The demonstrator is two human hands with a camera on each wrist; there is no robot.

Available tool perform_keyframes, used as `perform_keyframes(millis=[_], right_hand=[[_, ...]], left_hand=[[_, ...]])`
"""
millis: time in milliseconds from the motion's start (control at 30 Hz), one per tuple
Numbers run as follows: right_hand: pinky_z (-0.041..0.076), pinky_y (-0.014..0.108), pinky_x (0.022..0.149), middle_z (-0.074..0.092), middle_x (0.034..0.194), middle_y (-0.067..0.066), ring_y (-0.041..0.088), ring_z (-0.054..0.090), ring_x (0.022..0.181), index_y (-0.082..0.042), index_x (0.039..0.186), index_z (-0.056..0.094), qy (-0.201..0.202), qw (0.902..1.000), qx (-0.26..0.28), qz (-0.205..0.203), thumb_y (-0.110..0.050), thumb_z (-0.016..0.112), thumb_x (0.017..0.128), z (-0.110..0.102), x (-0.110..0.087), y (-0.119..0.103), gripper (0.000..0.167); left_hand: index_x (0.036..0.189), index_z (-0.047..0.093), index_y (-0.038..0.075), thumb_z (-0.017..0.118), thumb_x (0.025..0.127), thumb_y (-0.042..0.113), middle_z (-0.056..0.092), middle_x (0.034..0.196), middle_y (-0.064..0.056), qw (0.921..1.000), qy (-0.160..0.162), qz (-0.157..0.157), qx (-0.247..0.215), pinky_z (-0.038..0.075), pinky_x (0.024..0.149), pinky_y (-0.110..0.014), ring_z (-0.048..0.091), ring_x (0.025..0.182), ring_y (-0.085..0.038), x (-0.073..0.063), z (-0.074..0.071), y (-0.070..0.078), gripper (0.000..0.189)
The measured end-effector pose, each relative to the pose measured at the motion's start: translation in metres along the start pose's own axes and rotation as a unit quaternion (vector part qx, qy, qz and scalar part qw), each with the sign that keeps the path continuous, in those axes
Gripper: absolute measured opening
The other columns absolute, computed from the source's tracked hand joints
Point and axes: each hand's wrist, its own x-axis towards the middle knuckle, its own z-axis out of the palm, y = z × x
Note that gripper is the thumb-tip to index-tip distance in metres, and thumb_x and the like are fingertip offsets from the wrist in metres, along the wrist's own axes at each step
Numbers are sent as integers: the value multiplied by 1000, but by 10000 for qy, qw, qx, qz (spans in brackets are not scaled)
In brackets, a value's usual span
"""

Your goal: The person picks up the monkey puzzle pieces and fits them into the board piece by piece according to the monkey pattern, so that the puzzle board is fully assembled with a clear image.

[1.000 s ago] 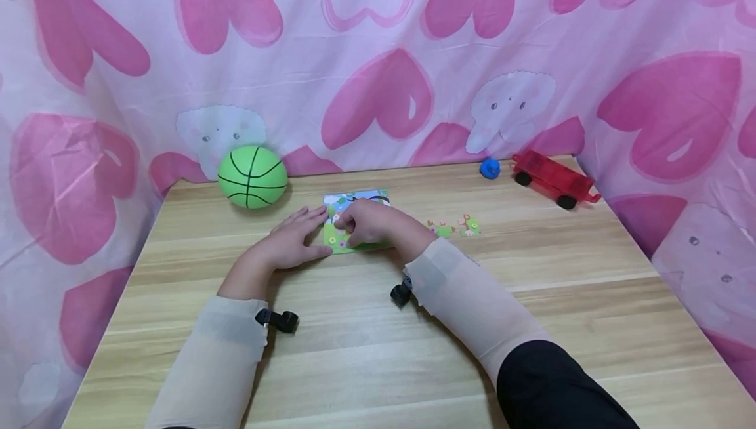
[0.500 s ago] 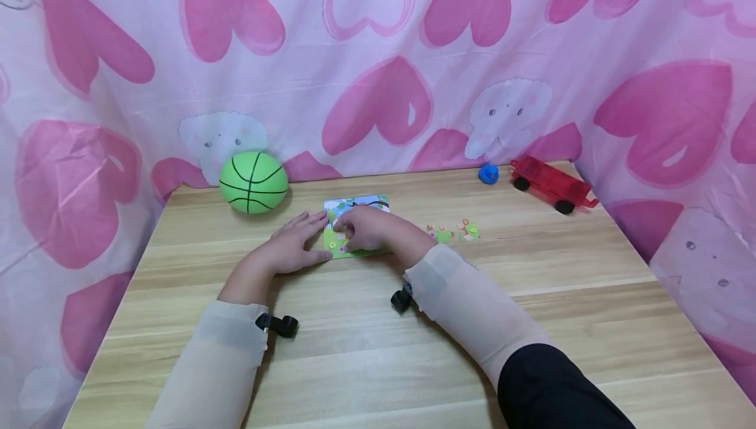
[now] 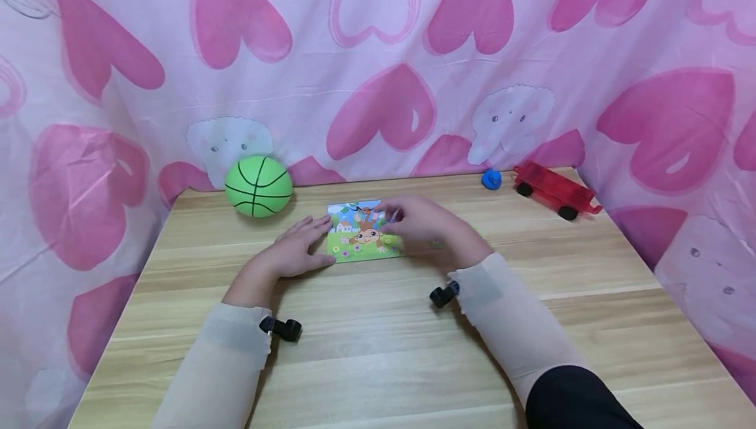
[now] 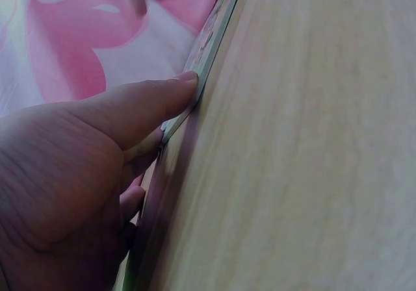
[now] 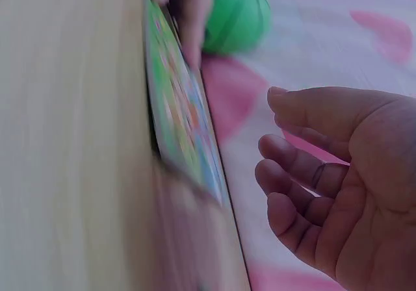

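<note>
A small picture jigsaw puzzle (image 3: 366, 245) lies flat on the wooden table, showing a monkey, a house and flowers on green. My left hand (image 3: 298, 250) rests along its left edge with the fingers extended. In the left wrist view the thumb (image 4: 159, 99) touches the board's edge near a corner. My right hand (image 3: 419, 219) hovers over the puzzle's right edge, thumb and fingers loosely bent. Nothing shows between those fingers (image 5: 296, 158) in the right wrist view. A bit of a loose puzzle piece (image 3: 437, 244) peeks out beneath the right hand; the rest is hidden.
A green ball (image 3: 258, 186) with black lines sits at the back left of the table. Toward the back right are a small blue toy (image 3: 491, 179) and a red toy cart (image 3: 555, 189) with black wheels. A pink heart-patterned curtain (image 3: 378, 111) stands behind.
My right hand has lifted off the puzzle's middle and moved right, uncovering the monkey picture and covering most of the loose pieces. My left hand stays at the left edge.
</note>
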Motion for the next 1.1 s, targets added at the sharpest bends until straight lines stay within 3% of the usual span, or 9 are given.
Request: perform_keyframes(millis=[233, 333, 500, 633, 1100], right_hand=[[58, 40, 90, 69, 123, 0, 24, 66, 108, -26, 151, 62, 517, 9937, 200, 973, -38, 74, 102, -38, -34, 52, 51], [57, 38, 92, 69, 123, 3, 25, 63, 112, -22, 151, 63, 665, 9922, 214, 1032, -32, 75, 102, -47, -45, 71, 52], [65, 40, 78, 69, 125, 10, 30, 64, 111, -14, 149, 63, 603, 9908, 689, 995, -21, 76, 101, -49, -53, 91, 51], [64, 39, 69, 70, 126, 11, 31, 63, 106, -16, 144, 67, 362, 9885, 920, 1145, -20, 80, 97, -44, -54, 99, 48], [58, 31, 80, 67, 123, 9, 29, 56, 109, -18, 134, 73, -12, 9857, 779, 1497, -11, 85, 91, -34, -49, 99, 46]], left_hand=[[171, 28, 21, 73, 98, 53, 18, 182, 3, 10000, 21, -6, -28, 7, 135, -69, 5, 170, -40, 0, 0, 0, 92], [171, 28, 22, 73, 98, 53, 18, 182, 3, 10000, 2, -28, -35, 7, 135, -68, 5, 170, -39, -1, 0, 0, 92], [171, 28, 21, 73, 98, 53, 18, 182, 2, 10000, -8, -43, -41, 7, 134, -70, 5, 169, -41, -1, -1, 2, 91], [171, 28, 21, 73, 98, 52, 18, 182, 3, 10000, -31, -54, -60, 7, 135, -69, 5, 170, -40, -2, -2, 4, 91], [172, 27, 24, 72, 98, 56, 16, 182, 6, 9999, -64, -84, -66, 6, 136, -67, 3, 170, -37, 1, 0, -1, 92]])
